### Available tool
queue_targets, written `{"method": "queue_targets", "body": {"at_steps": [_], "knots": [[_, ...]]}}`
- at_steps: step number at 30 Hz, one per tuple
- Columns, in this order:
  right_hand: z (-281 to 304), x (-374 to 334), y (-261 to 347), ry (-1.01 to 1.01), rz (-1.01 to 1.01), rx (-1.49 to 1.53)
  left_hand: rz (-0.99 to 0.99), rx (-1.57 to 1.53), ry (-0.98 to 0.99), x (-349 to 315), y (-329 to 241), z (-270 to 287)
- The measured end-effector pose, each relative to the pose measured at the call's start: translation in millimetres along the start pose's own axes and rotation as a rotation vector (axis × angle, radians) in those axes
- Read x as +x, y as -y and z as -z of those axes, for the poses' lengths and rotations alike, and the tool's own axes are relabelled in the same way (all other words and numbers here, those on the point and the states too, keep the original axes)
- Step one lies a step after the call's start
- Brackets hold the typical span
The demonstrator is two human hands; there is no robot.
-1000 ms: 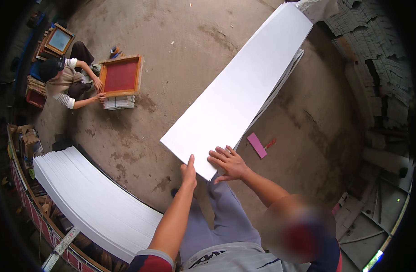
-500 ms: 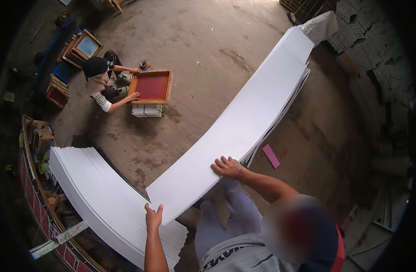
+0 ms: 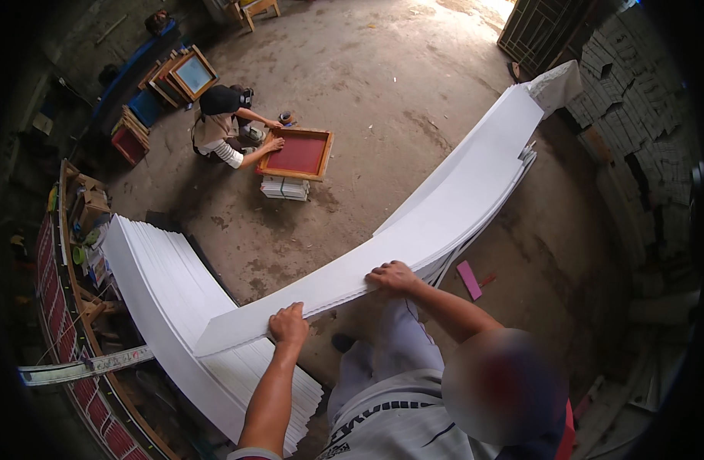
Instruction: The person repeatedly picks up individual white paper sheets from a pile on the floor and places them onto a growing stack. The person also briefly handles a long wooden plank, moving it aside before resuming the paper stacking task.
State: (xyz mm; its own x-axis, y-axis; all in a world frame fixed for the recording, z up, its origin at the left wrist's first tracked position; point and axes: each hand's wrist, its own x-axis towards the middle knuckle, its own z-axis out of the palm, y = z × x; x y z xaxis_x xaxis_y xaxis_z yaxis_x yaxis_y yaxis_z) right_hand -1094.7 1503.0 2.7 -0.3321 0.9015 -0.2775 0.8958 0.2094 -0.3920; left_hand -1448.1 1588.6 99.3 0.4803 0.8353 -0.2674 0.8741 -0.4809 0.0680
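Both hands grip the near edge of a long white sheet (image 3: 413,238): the left hand (image 3: 289,325) near its corner, the right hand (image 3: 394,277) farther along, fingers curled over the edge. Under the left hand lies a stack of white sheets (image 3: 168,291); another stack (image 3: 513,153) lies beyond the right hand.

The scene is seen from a single head-worn fisheye, aimed steeply down at a concrete floor (image 3: 413,92). Forearms are entered from six o'clock, close in. Edges are bent toward the dark rim.
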Motion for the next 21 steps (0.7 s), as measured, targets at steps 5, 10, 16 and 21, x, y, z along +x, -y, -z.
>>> {"method": "queue_targets", "body": {"at_steps": [5,10,16,21], "knots": [[-7,-68,-115,-0.275,-0.326,-0.190,0.206,-0.098,0.005,-23,47,34],[21,-46,-120,-0.171,-0.163,-0.026,0.323,-0.059,0.062,-54,39,48],[114,21,-103,-0.217,-0.004,-0.024,0.491,-0.172,0.156,-79,44,23],[167,59,-80,-0.290,0.235,0.024,0.420,-0.252,-0.129,-103,7,5]]}}
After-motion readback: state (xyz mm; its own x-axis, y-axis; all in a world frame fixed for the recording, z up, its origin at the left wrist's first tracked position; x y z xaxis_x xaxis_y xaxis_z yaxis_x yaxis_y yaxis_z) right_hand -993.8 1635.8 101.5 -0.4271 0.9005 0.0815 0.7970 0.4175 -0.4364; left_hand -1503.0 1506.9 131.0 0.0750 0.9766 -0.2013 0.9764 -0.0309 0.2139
